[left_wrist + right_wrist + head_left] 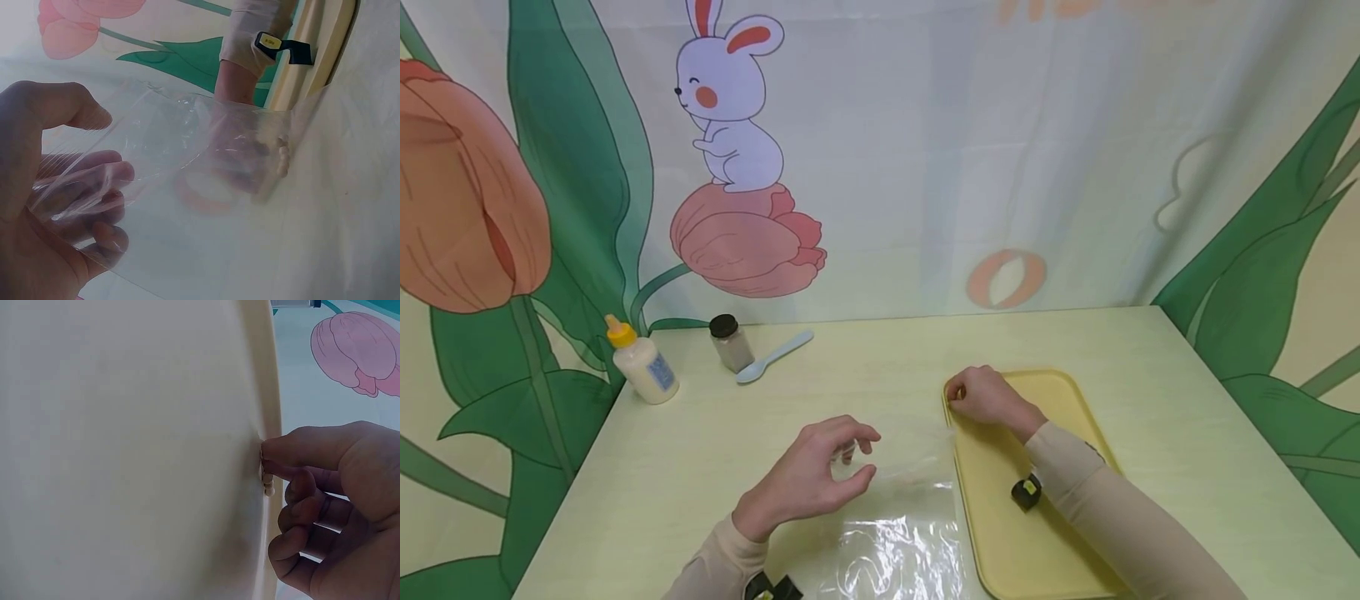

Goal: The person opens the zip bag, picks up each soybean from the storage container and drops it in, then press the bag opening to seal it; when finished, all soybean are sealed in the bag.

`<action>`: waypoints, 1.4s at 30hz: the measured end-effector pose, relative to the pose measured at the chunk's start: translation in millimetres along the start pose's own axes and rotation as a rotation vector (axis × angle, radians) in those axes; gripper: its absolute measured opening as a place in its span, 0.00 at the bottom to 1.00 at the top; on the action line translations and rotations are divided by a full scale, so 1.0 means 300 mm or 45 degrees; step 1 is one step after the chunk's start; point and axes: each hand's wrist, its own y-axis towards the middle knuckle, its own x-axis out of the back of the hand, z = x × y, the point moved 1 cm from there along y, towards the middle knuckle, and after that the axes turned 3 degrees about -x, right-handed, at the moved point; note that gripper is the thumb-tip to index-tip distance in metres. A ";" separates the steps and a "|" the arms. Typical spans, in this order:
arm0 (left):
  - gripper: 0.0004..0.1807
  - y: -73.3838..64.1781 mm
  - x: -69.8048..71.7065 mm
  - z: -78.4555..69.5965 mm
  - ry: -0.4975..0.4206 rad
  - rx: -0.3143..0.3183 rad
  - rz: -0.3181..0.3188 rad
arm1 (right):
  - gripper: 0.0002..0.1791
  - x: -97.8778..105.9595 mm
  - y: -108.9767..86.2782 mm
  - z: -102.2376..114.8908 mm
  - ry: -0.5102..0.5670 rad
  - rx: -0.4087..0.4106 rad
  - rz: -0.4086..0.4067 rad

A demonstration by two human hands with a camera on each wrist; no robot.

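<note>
My left hand is curved, its thumb apart from its fingers, and holds a clear plastic bag. In the left wrist view the film of the bag creases across the curled fingers. At the far left corner of a yellow tray, my right hand pinches a small pale beaded strand between thumb and forefinger. The strand lies against the inner side of the tray's rim, and its upper part is hidden behind the fingertips.
Toward the back left stand a white glue bottle with an orange-yellow cap and a small jar with a black lid. A pale blue spoon lies beside the jar. A printed curtain hangs behind the table.
</note>
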 end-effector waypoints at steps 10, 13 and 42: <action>0.15 -0.002 -0.003 0.003 -0.005 -0.003 0.002 | 0.03 0.024 -0.010 0.012 0.046 -0.013 -0.028; 0.15 -0.004 -0.004 0.003 -0.008 -0.003 0.005 | 0.03 0.039 -0.019 0.022 0.066 -0.010 -0.040; 0.15 -0.001 -0.004 0.006 -0.001 -0.020 -0.006 | 0.02 0.184 -0.116 0.147 0.176 0.165 -0.263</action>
